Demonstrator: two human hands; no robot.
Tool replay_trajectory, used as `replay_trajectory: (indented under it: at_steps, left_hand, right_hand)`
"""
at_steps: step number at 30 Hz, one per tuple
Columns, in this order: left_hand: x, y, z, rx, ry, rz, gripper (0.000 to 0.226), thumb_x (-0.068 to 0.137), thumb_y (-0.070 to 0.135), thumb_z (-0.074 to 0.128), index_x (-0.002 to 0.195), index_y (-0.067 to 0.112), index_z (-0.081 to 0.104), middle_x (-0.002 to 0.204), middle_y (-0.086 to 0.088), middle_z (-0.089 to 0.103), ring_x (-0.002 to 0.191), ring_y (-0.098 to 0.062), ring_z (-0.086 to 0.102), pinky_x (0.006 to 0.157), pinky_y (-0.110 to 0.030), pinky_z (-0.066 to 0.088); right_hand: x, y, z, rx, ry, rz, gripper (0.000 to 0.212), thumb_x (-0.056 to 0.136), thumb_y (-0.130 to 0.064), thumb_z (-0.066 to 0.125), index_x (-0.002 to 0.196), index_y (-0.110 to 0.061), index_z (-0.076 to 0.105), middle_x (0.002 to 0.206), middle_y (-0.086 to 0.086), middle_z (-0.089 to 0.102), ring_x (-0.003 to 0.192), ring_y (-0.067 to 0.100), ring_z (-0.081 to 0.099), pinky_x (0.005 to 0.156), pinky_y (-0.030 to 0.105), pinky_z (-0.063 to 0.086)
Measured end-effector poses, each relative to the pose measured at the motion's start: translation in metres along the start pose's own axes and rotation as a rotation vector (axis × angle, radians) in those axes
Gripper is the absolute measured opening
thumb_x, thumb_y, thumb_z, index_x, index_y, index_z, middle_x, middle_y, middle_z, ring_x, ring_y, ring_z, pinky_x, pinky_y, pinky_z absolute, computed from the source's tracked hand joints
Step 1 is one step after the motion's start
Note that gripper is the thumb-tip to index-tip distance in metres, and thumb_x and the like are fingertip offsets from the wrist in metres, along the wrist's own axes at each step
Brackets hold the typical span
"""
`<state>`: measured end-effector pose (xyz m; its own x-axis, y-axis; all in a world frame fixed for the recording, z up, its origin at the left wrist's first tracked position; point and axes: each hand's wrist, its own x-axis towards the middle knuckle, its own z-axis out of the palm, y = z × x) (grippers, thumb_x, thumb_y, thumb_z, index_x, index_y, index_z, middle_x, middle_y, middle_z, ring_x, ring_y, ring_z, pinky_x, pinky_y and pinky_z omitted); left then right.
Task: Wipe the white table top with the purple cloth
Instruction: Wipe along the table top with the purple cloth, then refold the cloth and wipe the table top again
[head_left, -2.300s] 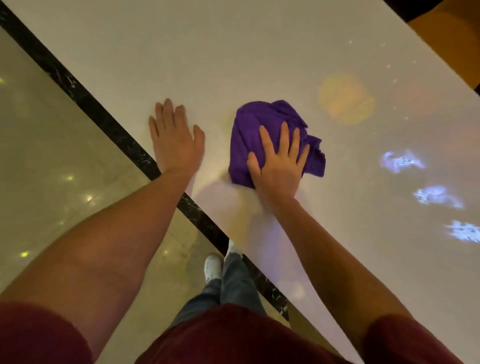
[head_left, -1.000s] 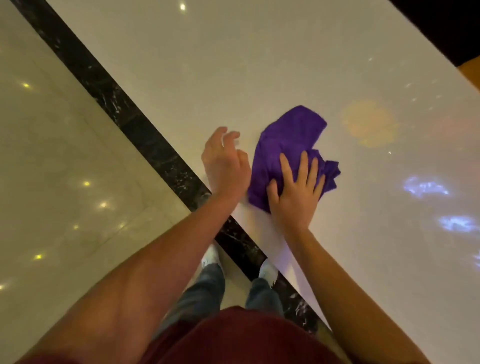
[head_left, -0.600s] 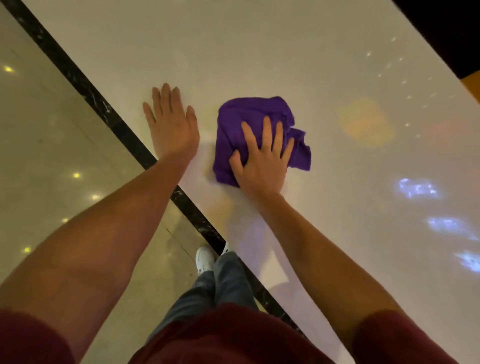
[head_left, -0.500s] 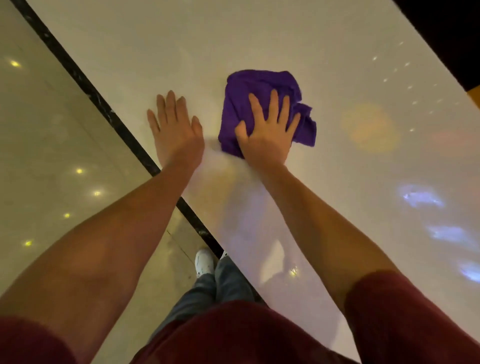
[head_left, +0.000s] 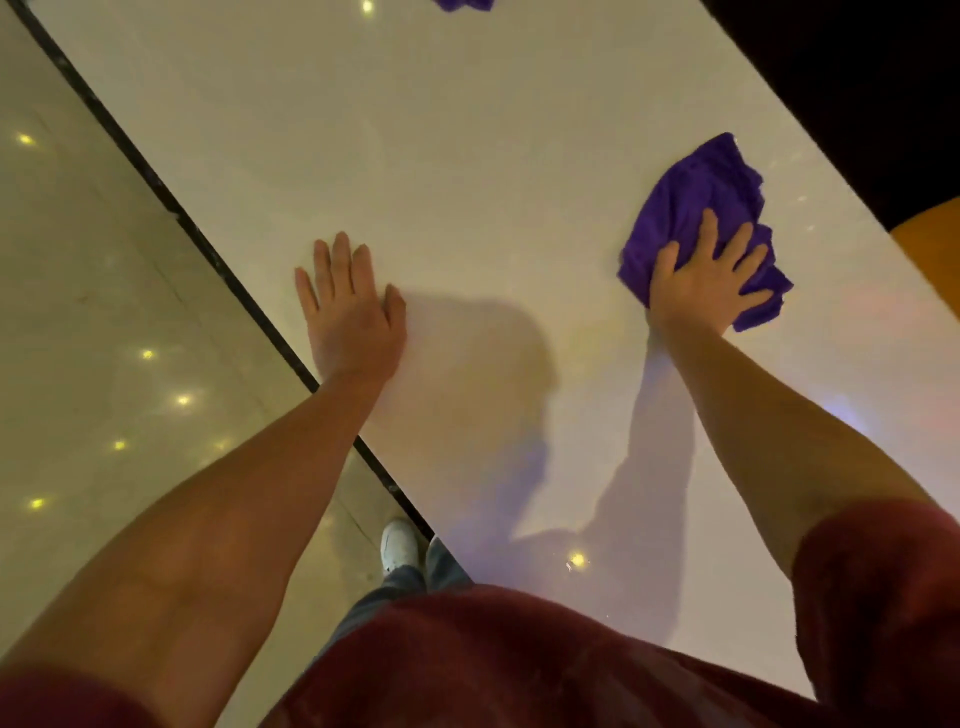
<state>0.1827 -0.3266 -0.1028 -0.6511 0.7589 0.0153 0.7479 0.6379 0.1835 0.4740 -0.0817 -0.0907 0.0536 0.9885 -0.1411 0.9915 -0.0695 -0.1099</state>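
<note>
The glossy white table top (head_left: 467, 171) runs diagonally across the head view. A crumpled purple cloth (head_left: 696, 197) lies near the table's far right edge. My right hand (head_left: 701, 280) presses flat on the cloth's near part with fingers spread, arm stretched out. My left hand (head_left: 353, 306) lies flat and empty on the table close to its near left edge, fingers together.
The table's near edge is a thin dark band (head_left: 171, 208) above a shiny beige floor (head_left: 93, 338). Another bit of purple fabric (head_left: 462, 4) shows at the top edge. Beyond the far edge it is dark, with an orange surface (head_left: 935, 244). My shoe (head_left: 397, 543) stands below.
My right hand has slid the purple cloth far to the right, away from my left hand, toward the table's far edge. My left hand stays flat near the near edge.
</note>
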Motion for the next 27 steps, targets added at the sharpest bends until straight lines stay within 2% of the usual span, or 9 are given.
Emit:
replay_trajectory:
  at_steps: [5,11,15,17,19,21,23,25,27]
  left_hand:
    - [0.002,-0.001,0.002,0.006,-0.035,-0.016,0.062,0.103,0.041,0.032,0.154,0.006,0.035,0.168,-0.016,0.026,0.158,-0.037,0.016,0.128,-0.058,0.012]
    - [0.004,-0.001,-0.011,-0.020,-0.112,0.005,0.060,0.105,0.039,0.036,0.154,0.005,0.036,0.168,-0.018,0.026,0.156,-0.038,0.018,0.126,-0.055,0.010]
    - [0.002,-0.011,-0.047,-0.347,-0.131,-0.063,0.047,0.100,0.035,0.043,0.127,0.003,0.065,0.137,-0.022,0.059,0.128,-0.041,0.054,0.111,-0.049,0.040]
    - [-0.023,-0.009,-0.069,-0.456,-0.133,-0.075,0.032,0.102,0.028,0.053,0.125,0.010,0.066,0.134,-0.017,0.061,0.124,-0.035,0.056,0.107,-0.044,0.042]
    - [-0.051,-0.002,-0.082,-0.493,-0.199,0.009,0.026,0.102,0.022,0.056,0.125,0.013,0.064,0.134,-0.012,0.061,0.124,-0.030,0.056,0.106,-0.041,0.042]
    - [-0.072,0.008,-0.091,-0.559,-0.337,0.075,0.026,0.103,0.021,0.057,0.128,0.017,0.063,0.135,-0.005,0.060,0.124,-0.021,0.055,0.104,-0.035,0.042]
    - [-0.080,0.011,-0.101,-0.669,-0.494,0.070,0.028,0.105,0.029,0.057,0.131,0.023,0.062,0.132,0.004,0.059,0.121,-0.012,0.053,0.101,-0.029,0.043]
    - [-0.079,0.004,-0.118,-0.812,-0.603,0.035,0.026,0.107,0.040,0.053,0.129,0.031,0.062,0.123,0.013,0.062,0.116,-0.010,0.059,0.093,-0.021,0.048]
    - [-0.072,-0.013,-0.139,-0.973,-0.645,-0.026,0.023,0.105,0.050,0.051,0.119,0.037,0.064,0.116,0.017,0.067,0.111,-0.009,0.065,0.079,-0.012,0.051]
  right_hand:
    - [-0.068,0.088,-0.002,0.042,-0.002,0.248,0.067,0.105,-0.055,0.026,0.168,-0.031,0.022,0.177,0.014,0.012,0.162,0.042,0.008,0.123,0.077,0.007]
    - [-0.214,0.098,0.009,-0.004,-0.024,0.108,0.062,0.108,-0.046,0.042,0.165,-0.023,0.032,0.171,0.021,0.026,0.156,0.047,0.025,0.124,0.066,0.023]
    - [-0.278,0.062,0.001,0.002,-0.121,-0.118,0.052,0.101,-0.039,0.061,0.149,-0.023,0.052,0.153,0.022,0.049,0.142,0.047,0.045,0.111,0.064,0.040]
    - [-0.297,0.031,-0.005,0.048,-0.205,-0.267,0.046,0.097,-0.039,0.065,0.140,-0.026,0.053,0.143,0.016,0.053,0.131,0.040,0.051,0.104,0.057,0.049]
    - [-0.304,-0.005,-0.012,0.150,-0.343,-0.386,0.048,0.094,-0.039,0.070,0.138,-0.028,0.053,0.136,0.012,0.052,0.122,0.035,0.054,0.095,0.045,0.054]
    - [-0.300,-0.042,-0.025,0.288,-0.492,-0.436,0.050,0.091,-0.039,0.075,0.136,-0.027,0.055,0.130,0.009,0.055,0.114,0.031,0.058,0.082,0.036,0.050]
    - [-0.293,-0.072,-0.047,0.420,-0.592,-0.456,0.058,0.084,-0.045,0.072,0.137,-0.026,0.057,0.127,0.006,0.062,0.113,0.027,0.062,0.081,0.032,0.045]
    - [-0.290,-0.092,-0.075,0.520,-0.584,-0.501,0.071,0.074,-0.046,0.064,0.140,-0.024,0.057,0.126,0.005,0.064,0.112,0.024,0.062,0.084,0.030,0.048]
    - [-0.289,-0.105,-0.100,0.580,-0.524,-0.560,0.072,0.070,-0.043,0.064,0.138,-0.024,0.059,0.126,0.003,0.062,0.110,0.021,0.061,0.083,0.024,0.051]
